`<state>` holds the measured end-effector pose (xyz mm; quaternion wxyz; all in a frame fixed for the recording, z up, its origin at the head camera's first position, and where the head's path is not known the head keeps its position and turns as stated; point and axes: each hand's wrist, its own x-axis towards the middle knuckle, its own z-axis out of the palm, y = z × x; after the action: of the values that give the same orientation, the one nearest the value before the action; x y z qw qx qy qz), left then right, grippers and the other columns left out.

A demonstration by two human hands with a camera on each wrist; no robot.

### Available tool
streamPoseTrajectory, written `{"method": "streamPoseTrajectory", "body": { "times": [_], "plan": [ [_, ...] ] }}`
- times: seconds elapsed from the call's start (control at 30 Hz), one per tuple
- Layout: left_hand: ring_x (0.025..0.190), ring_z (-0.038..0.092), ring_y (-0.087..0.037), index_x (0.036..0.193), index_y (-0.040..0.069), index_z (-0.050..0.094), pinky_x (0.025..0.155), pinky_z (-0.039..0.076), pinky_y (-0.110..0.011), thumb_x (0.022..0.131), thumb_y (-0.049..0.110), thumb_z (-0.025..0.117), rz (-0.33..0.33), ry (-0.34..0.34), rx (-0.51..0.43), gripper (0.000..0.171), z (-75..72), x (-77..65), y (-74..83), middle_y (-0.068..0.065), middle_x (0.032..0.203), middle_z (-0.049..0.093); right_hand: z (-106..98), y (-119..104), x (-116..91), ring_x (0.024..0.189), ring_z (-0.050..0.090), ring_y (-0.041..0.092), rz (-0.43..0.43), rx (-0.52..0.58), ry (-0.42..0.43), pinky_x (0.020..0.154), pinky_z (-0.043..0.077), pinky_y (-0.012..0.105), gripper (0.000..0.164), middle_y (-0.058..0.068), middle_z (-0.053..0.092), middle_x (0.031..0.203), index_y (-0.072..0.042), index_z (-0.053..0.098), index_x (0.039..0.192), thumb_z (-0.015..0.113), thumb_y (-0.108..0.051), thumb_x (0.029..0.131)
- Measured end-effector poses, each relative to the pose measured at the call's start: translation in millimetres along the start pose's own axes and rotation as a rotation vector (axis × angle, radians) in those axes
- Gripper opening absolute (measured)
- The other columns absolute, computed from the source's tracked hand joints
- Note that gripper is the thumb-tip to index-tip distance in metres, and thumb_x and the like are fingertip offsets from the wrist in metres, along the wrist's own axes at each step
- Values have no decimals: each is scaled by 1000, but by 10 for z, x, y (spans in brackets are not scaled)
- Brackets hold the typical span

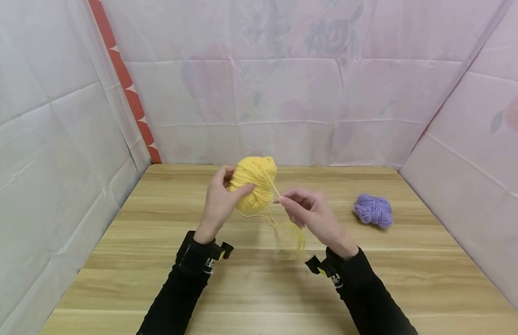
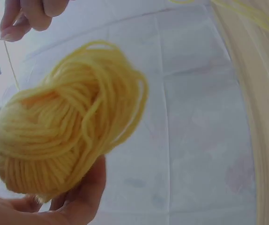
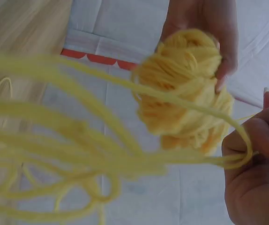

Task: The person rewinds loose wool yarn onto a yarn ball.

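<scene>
My left hand (image 1: 221, 200) grips a yellow ball of yarn (image 1: 252, 179), held up over the table, with the thumb across its near side. To its right, my right hand (image 1: 311, 214) pinches a strand of the same yarn (image 1: 272, 184) between thumb and fingertips. That strand runs taut from the ball to the fingers. In the right wrist view, loose loops of yellow yarn (image 3: 125, 161) pass into the right palm and hang close to the camera. The left wrist view shows the wound ball (image 2: 69, 122) resting in the left fingers (image 2: 90, 192).
A purple ball of yarn (image 1: 373, 211) lies on the right side of the wooden table (image 1: 158, 279). Pale printed sheeting (image 1: 284, 93) stands behind the table and along both sides. A red scalloped strip (image 1: 124, 79) runs down the back left corner.
</scene>
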<state>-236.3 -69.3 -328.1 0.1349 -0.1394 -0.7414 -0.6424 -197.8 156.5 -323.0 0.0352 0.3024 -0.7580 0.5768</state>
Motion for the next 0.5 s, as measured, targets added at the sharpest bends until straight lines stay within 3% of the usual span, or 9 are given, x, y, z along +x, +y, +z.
{"method": "streamPoseTrajectory", "body": {
  "times": [0.2, 0.37, 0.5],
  "plan": [
    [88, 58, -13, 115, 3, 50, 72, 55, -21, 85, 7, 70, 11, 55, -352, 37, -42, -6, 27, -5, 102, 50, 115, -34, -17, 49, 39, 12, -38, -14, -87, 42, 37, 32, 15, -1, 48, 65, -8, 67, 105, 54, -11, 98],
    [95, 60, -15, 117, 8, 48, 80, 56, -23, 90, 6, 64, -14, 50, -600, 32, -82, -18, 87, -5, 110, 51, 171, 3, -7, 48, 39, 17, -84, -22, -167, 42, 36, 30, 17, 4, 45, 62, -7, 68, 103, 52, -7, 98],
    [101, 60, -16, 120, 10, 49, 84, 55, -26, 93, 5, 58, -34, 34, -784, 29, -114, -26, 136, -5, 117, 53, 193, 60, 15, 49, 38, 15, -65, -24, -213, 44, 36, 27, 17, 6, 43, 61, -8, 69, 103, 52, -9, 99]
  ]
}}
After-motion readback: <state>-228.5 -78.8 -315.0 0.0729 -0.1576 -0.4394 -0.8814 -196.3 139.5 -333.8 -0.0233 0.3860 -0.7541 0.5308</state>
